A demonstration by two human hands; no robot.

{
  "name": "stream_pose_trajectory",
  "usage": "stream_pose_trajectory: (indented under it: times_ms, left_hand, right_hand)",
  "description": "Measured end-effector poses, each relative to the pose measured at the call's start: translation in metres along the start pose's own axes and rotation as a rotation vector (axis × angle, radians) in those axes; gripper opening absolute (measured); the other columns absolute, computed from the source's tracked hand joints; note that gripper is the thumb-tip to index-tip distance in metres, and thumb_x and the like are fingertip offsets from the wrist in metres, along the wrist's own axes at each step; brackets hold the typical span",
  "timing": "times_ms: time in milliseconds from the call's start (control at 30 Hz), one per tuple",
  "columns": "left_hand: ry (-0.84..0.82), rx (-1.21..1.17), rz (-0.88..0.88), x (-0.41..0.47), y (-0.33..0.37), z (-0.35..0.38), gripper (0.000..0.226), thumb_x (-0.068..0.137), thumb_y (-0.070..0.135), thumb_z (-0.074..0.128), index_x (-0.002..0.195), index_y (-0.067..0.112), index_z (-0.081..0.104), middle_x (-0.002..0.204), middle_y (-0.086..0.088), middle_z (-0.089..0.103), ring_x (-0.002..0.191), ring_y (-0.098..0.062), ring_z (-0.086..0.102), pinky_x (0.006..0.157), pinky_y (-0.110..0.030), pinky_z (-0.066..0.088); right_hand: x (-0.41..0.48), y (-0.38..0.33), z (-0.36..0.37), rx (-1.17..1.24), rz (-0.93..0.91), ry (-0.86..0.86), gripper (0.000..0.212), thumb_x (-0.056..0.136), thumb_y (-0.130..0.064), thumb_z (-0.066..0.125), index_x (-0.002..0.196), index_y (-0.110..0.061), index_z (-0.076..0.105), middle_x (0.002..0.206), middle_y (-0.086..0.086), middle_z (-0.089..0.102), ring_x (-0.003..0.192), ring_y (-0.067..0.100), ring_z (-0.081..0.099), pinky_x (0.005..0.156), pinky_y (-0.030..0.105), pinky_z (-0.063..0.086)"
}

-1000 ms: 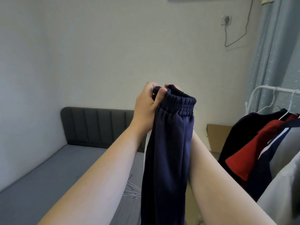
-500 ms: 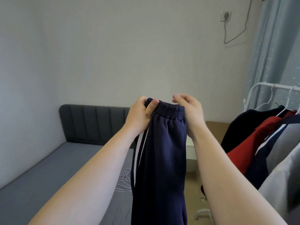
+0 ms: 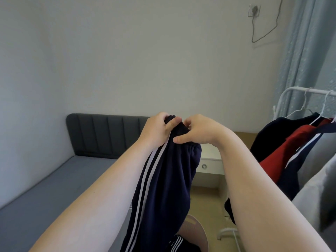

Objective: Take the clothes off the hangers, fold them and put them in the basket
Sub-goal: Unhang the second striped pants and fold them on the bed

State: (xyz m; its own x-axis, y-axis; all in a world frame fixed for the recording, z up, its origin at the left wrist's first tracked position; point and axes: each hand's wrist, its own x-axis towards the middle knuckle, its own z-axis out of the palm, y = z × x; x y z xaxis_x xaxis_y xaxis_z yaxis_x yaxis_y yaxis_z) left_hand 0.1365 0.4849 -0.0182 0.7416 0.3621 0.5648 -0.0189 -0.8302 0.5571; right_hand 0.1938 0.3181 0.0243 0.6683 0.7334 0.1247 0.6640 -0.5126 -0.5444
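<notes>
Navy track pants with white side stripes hang straight down in front of me. My left hand grips the bunched waistband at its top left. My right hand pinches the same waistband from the right, thumb pressed on the cloth. Below the pants, part of a pinkish basket shows, with dark striped cloth inside it. At the right, a dark garment, a red one and a navy one hang on white hangers on a white rack.
A grey bed with a dark padded headboard fills the left. A white drawer unit stands against the far wall. A blue curtain hangs at the right; grey cloth is close at the right edge.
Both hands have come lower with the pants, and my view has tilted down. The right hand has moved in next to the left on the waistband. The basket has come into view.
</notes>
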Motion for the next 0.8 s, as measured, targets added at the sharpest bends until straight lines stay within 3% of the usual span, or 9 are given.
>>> stream_pose_trajectory:
  times_ms: [133, 267, 400, 500, 567, 633, 700, 800]
  left_hand:
    - [-0.067, 0.016, 0.056, -0.001, -0.002, 0.001, 0.051, 0.081, 0.069, 0.052, 0.080, 0.019, 0.059, 0.068, 0.009, 0.059, 0.062, -0.003, 0.052, 0.053, -0.015, 0.036]
    - [-0.130, 0.024, 0.081, -0.004, -0.017, 0.003, 0.046, 0.079, 0.067, 0.059, 0.080, 0.021, 0.061, 0.071, 0.008, 0.062, 0.065, -0.001, 0.054, 0.056, -0.015, 0.036]
    - [-0.030, 0.031, 0.039, -0.005, -0.048, -0.009, 0.074, 0.073, 0.082, 0.048, 0.081, 0.010, 0.062, 0.074, -0.006, 0.065, 0.071, -0.018, 0.059, 0.063, -0.032, 0.045]
    - [0.043, 0.006, -0.007, -0.005, -0.061, -0.021, 0.078, 0.070, 0.083, 0.046, 0.080, 0.007, 0.060, 0.072, -0.011, 0.063, 0.065, -0.019, 0.053, 0.062, -0.032, 0.041]
    - [0.059, -0.014, -0.031, -0.005, -0.065, -0.027, 0.076, 0.072, 0.083, 0.049, 0.080, 0.009, 0.060, 0.073, -0.011, 0.063, 0.063, -0.015, 0.049, 0.061, -0.030, 0.039]
    - [0.057, -0.023, -0.046, -0.007, -0.072, -0.034, 0.073, 0.074, 0.082, 0.053, 0.081, 0.009, 0.060, 0.074, -0.010, 0.064, 0.064, -0.013, 0.049, 0.060, -0.028, 0.038]
    - [0.056, -0.027, -0.057, -0.011, -0.081, -0.041, 0.070, 0.076, 0.079, 0.054, 0.082, 0.009, 0.062, 0.075, -0.009, 0.064, 0.064, -0.012, 0.050, 0.059, -0.025, 0.037]
    - [0.056, -0.007, -0.078, -0.017, -0.091, -0.048, 0.058, 0.079, 0.067, 0.059, 0.081, 0.010, 0.061, 0.070, -0.003, 0.060, 0.063, -0.011, 0.049, 0.056, -0.016, 0.035]
  right_hand:
    - [0.003, -0.003, 0.009, -0.234, 0.060, -0.277, 0.074, 0.058, -0.072, 0.075, 0.105, -0.017, 0.068, 0.101, -0.001, 0.073, 0.092, 0.017, 0.068, 0.090, 0.037, 0.055]
    - [-0.002, -0.009, 0.018, -0.444, 0.063, -0.416, 0.070, 0.075, -0.065, 0.072, 0.117, -0.010, 0.064, 0.111, 0.004, 0.070, 0.101, 0.019, 0.063, 0.094, 0.034, 0.050]
    - [0.002, -0.002, 0.019, -0.316, -0.026, -0.304, 0.043, 0.079, -0.060, 0.071, 0.088, -0.018, 0.066, 0.084, -0.005, 0.067, 0.083, 0.017, 0.062, 0.078, 0.032, 0.049]
    - [0.011, 0.002, 0.027, -0.453, -0.153, -0.049, 0.045, 0.081, -0.070, 0.057, 0.072, -0.026, 0.060, 0.076, -0.007, 0.060, 0.094, 0.020, 0.047, 0.087, 0.039, 0.033]
    - [0.016, 0.002, 0.036, -0.492, -0.262, 0.095, 0.047, 0.080, -0.076, 0.052, 0.079, -0.032, 0.067, 0.095, -0.014, 0.062, 0.110, 0.019, 0.037, 0.094, 0.040, 0.027]
    - [0.021, 0.001, 0.042, -0.500, -0.337, 0.184, 0.048, 0.077, -0.079, 0.053, 0.091, -0.037, 0.073, 0.120, -0.017, 0.052, 0.120, 0.018, 0.032, 0.097, 0.039, 0.025]
    - [0.024, -0.005, 0.043, -0.433, -0.299, 0.155, 0.046, 0.075, -0.076, 0.060, 0.089, -0.035, 0.073, 0.120, -0.015, 0.051, 0.117, 0.016, 0.040, 0.096, 0.039, 0.033]
    - [0.034, -0.015, 0.046, -0.220, -0.126, -0.019, 0.041, 0.074, -0.059, 0.075, 0.084, -0.021, 0.065, 0.090, -0.005, 0.065, 0.086, 0.018, 0.062, 0.074, 0.035, 0.052]
